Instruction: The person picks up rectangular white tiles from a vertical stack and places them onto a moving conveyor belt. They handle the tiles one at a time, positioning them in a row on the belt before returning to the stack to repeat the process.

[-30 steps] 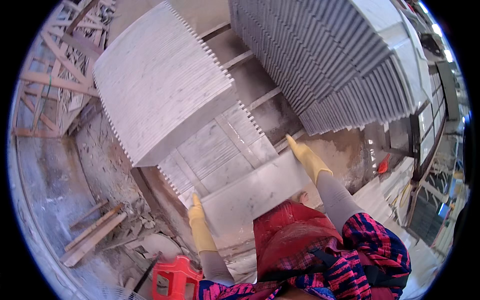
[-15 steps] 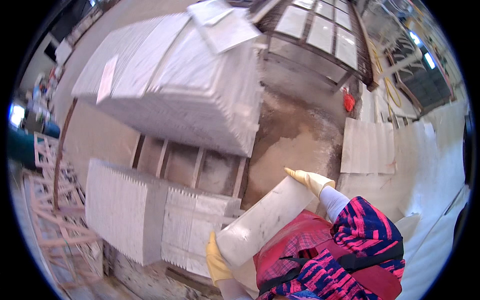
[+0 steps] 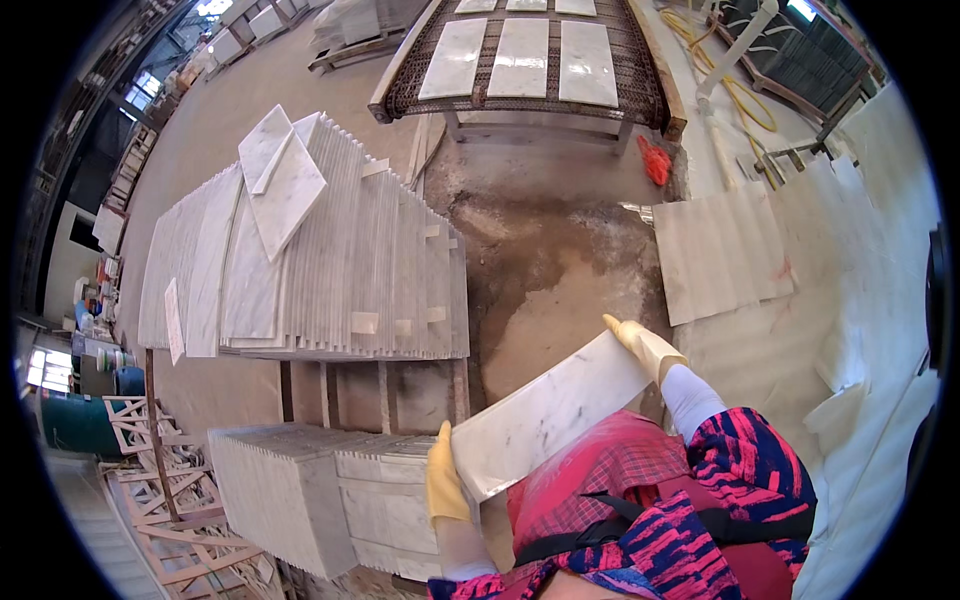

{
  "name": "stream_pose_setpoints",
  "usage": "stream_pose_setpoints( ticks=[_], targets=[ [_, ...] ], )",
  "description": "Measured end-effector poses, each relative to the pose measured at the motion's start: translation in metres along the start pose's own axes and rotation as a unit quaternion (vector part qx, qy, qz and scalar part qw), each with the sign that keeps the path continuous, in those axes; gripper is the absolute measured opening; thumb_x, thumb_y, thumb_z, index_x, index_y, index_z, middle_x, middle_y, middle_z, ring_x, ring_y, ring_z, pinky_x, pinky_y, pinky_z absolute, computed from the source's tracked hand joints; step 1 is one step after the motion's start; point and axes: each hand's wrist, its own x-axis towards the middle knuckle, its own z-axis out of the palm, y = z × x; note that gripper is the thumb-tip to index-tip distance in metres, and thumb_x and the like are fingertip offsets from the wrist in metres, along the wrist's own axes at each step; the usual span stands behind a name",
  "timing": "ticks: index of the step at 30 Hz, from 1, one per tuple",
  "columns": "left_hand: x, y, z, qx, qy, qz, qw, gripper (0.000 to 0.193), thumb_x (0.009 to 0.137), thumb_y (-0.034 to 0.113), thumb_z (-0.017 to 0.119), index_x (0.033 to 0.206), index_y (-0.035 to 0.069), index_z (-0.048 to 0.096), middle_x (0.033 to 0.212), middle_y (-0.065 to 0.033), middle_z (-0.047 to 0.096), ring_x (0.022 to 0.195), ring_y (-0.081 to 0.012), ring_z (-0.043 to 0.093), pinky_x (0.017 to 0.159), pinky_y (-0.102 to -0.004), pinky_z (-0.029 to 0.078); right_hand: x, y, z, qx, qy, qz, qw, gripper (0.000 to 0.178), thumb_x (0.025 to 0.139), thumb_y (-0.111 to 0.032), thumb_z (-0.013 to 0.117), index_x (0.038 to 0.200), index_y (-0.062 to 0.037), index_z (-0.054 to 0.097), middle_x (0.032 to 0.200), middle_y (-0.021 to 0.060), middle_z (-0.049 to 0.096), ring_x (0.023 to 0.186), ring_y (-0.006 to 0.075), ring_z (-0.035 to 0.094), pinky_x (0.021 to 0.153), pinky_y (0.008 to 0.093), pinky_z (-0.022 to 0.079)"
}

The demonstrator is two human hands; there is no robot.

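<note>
Both yellow-gloved hands are on a white marble tile [image 3: 548, 412], carried flat at chest height, just right of the big stack of upright slabs [image 3: 330, 265]. Left hand [image 3: 444, 482] has its fingers curled around the tile's near-left end. Right hand [image 3: 645, 345] clamps the far-right end, fingers closed over the edge. The mesh table [image 3: 520, 85] with three more tiles sits well beyond the stack.
</note>
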Motion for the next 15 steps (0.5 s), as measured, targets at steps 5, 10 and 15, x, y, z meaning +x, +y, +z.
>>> stream_pose_setpoints(
  ticks=[5,10,15],
  targets=[
    [0.104,0.014,0.0,-0.014,-0.056,-0.039,0.998,0.054,0.099,0.053,0.059,0.12,0.005,0.071,0.117,-0.0115,0.074,0.104,-0.0262,0.069,0.095,-0.0387,0.052,0.036,-0.005,-0.029,0.042,0.017,0.026,0.999,0.086,0.101,-0.068,0.034,0.157,-0.0035,0.037,0.164,0.0172,0.033,0.153,0.0339,0.028,0.124,0.0477,0.021],
    [0.147,0.052,0.027,0.022,-0.043,-0.049,0.998,0.053,0.095,0.053,0.064,0.118,0.006,0.07,0.11,-0.0116,0.074,0.095,-0.0276,0.071,0.088,-0.0424,0.056,0.057,-0.042,-0.054,0.064,0.029,0.038,0.997,0.087,0.1,-0.069,0.035,0.157,-0.0033,0.037,0.164,0.018,0.033,0.153,0.0347,0.028,0.124,0.0489,0.021],
    [0.158,0.107,0.073,0.007,-0.03,-0.057,0.998,0.056,0.097,0.056,0.059,0.121,0.006,0.07,0.116,-0.01,0.074,0.1,-0.0278,0.071,0.091,-0.0425,0.055,0.042,-0.132,-0.086,0.013,0.052,0.018,0.998,0.085,0.1,-0.068,0.036,0.155,-0.0026,0.04,0.163,0.0179,0.036,0.152,0.0348,0.031,0.123,0.0482,0.024]
  ],
)
